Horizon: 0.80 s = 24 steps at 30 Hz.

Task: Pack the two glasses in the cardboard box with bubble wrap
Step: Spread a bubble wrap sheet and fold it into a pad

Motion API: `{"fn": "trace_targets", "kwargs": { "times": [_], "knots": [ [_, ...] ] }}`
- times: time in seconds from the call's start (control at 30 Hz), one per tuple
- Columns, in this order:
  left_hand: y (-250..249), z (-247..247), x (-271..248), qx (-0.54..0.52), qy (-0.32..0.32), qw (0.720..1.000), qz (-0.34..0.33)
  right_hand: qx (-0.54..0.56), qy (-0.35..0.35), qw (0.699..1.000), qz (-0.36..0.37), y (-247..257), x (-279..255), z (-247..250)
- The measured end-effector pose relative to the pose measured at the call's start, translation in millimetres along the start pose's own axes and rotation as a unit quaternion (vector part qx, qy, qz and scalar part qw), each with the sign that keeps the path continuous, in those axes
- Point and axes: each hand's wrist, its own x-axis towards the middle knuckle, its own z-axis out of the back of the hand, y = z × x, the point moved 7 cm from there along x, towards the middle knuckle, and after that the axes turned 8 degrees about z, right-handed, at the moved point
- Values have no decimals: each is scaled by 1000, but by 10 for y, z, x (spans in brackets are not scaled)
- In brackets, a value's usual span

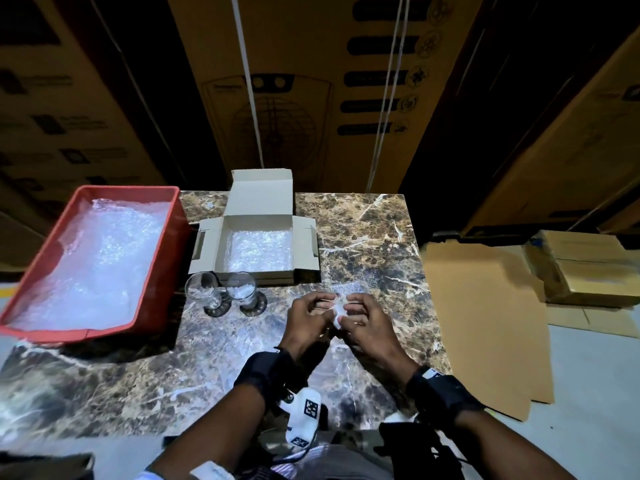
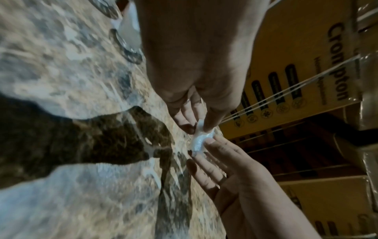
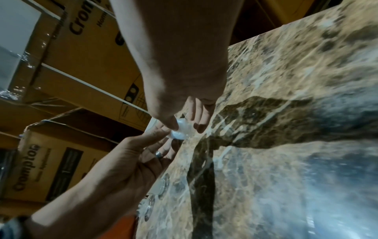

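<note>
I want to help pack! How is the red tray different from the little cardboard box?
The red tray is bigger than the cardboard box and sits at the table's left edge; the box sits in the middle. The tray has no lid; the box has a lid flap standing open and side flaps folded out. The tray is red; the box is pale cardboard. Both have bubble wrap inside.

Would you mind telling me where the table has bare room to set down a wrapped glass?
The marble table is bare right of the cardboard box, out to its right edge, and along the near strip below the red tray. It is crowded around the two glasses before the box, beside both hands working the bubble wrap.
</note>
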Motion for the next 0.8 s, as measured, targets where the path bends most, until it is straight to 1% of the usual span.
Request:
{"fn": "trace_targets", "kwargs": {
  "times": [0.1,0.13,0.23,0.37,0.43,0.47,0.5,0.57,0.63,0.67,0.73,0.8],
  "knots": [
    [-115,248,-81,-28,-4,1000,-5,9,61,998,5,131,105,-274],
    [-141,345,-78,-21,-13,1000,-9,3,78,997,12,178,143,-361],
    [-239,701,-79,4,-52,998,-38,-28,118,991,54,333,255,-648],
    [-429,1122,-141,24,-109,989,-94,-46,147,983,97,554,420,-1003],
    [-555,1373,-204,80,-174,971,-145,-70,154,978,123,696,525,-1159],
    [-613,1493,-227,125,-207,955,-173,-94,153,974,139,769,586,-1218],
    [-634,1612,-214,171,-226,940,-191,-120,152,969,153,840,646,-1290],
    [-619,1758,-145,266,-219,920,-188,-164,150,960,173,963,760,-1418],
    [-545,1833,-52,362,-200,896,-164,-202,174,944,195,1070,832,-1557],
    [-515,1863,-15,402,-193,881,-155,-225,196,930,213,1113,851,-1646],
    [-444,1877,73,462,-182,855,-150,-281,248,893,249,1192,848,-1812],
    [-413,1870,129,494,-180,839,-139,-337,287,851,282,1252,826,-1952]
  ]
}}
